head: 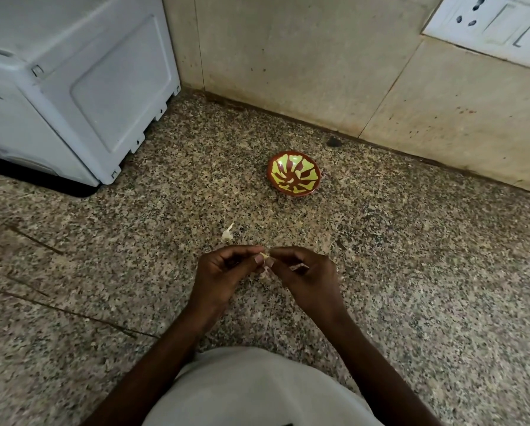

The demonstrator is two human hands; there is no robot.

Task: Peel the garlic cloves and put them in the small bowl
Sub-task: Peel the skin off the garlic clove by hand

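Observation:
My left hand point(223, 272) and my right hand point(306, 275) meet fingertip to fingertip low over the speckled granite counter point(411, 256), both pinching one small garlic clove point(266, 259) between them. Pale skin hangs below the clove. Another garlic clove point(227, 233) with its papery skin lies on the counter just beyond my left hand. The small bowl point(294, 174), brown with a yellow-green pattern, stands farther back near the wall, with nothing visible inside it.
A white appliance point(73, 87) fills the back left corner. The tiled wall point(319, 56) runs behind the bowl, with a white socket plate point(491, 26) at upper right. A dark spot point(334, 141) sits at the wall's foot.

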